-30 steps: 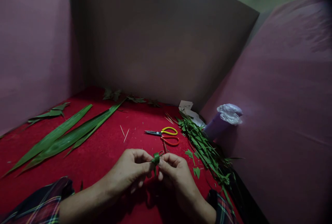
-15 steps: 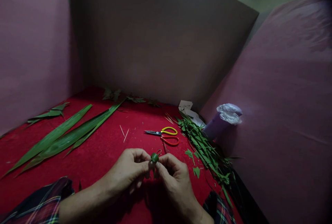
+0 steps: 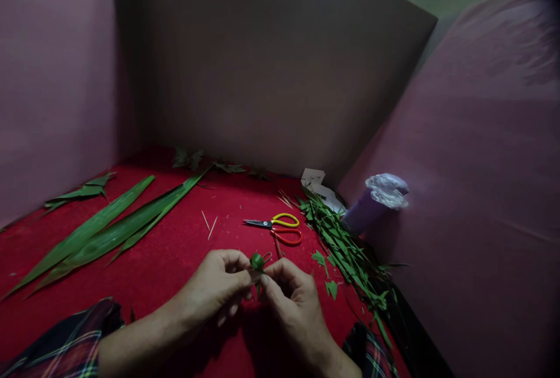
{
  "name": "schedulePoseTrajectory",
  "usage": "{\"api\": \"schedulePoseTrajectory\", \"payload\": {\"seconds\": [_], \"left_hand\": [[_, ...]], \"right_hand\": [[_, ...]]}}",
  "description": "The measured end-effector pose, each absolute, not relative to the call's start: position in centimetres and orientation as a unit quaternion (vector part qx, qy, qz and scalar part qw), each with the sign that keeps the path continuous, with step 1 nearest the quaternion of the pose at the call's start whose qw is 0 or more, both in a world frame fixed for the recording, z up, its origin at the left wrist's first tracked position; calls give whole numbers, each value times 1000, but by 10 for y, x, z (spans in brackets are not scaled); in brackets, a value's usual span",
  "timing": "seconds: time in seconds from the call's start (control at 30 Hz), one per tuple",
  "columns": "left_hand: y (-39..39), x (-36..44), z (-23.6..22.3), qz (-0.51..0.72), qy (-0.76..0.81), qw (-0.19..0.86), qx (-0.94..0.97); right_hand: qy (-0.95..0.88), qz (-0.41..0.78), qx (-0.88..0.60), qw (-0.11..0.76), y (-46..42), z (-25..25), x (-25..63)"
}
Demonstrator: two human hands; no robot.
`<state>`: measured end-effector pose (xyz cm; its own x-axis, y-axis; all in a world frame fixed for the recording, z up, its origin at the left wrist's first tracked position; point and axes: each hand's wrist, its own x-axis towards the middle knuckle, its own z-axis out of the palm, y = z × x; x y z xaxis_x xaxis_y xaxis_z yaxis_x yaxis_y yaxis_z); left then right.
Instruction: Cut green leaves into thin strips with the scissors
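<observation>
My left hand (image 3: 216,287) and my right hand (image 3: 292,295) meet low in the middle over a red cloth (image 3: 175,261). Both pinch a small rolled strip of green leaf (image 3: 256,261), curled into a tight bud between the fingertips of the two hands. A thin stem of the strip hangs down between the thumbs. Both sets of fingers are closed on it. Just beyond the hands lie scissors (image 3: 277,227) with one yellow and one orange handle, blades pointing left.
Long green leaves (image 3: 105,229) lie at the left. A heap of cut leaf strips (image 3: 345,247) runs along the right side, beside a purple cup (image 3: 374,200) with plastic wrap on top. Thin sticks (image 3: 210,225) and white paper (image 3: 312,178) lie further back. Pinkish panels wall the space.
The leaf strip has been rolled tighter into a rounder bud, and both hands have shifted slightly to the left with it.
</observation>
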<state>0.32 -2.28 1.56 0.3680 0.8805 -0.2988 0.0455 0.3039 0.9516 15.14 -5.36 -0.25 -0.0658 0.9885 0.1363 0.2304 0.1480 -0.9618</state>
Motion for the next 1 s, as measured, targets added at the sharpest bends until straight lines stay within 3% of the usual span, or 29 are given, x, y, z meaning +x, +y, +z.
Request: {"api": "schedulePoseTrajectory", "payload": {"seconds": [0.2,0.63,0.83,1.0], "left_hand": [[-21,4,16,339,459,658,491],[-25,9,3,396,463,583,537],[-27,11,5,391,462,583,543],[-27,11,14,380,470,604,519]], "right_hand": [[-607,439,-481,455,-53,-3,150],[-645,269,-534,476,-56,4,144],[-586,363,-524,499,-52,5,145],[-557,370,-530,521,-49,1,149]]}}
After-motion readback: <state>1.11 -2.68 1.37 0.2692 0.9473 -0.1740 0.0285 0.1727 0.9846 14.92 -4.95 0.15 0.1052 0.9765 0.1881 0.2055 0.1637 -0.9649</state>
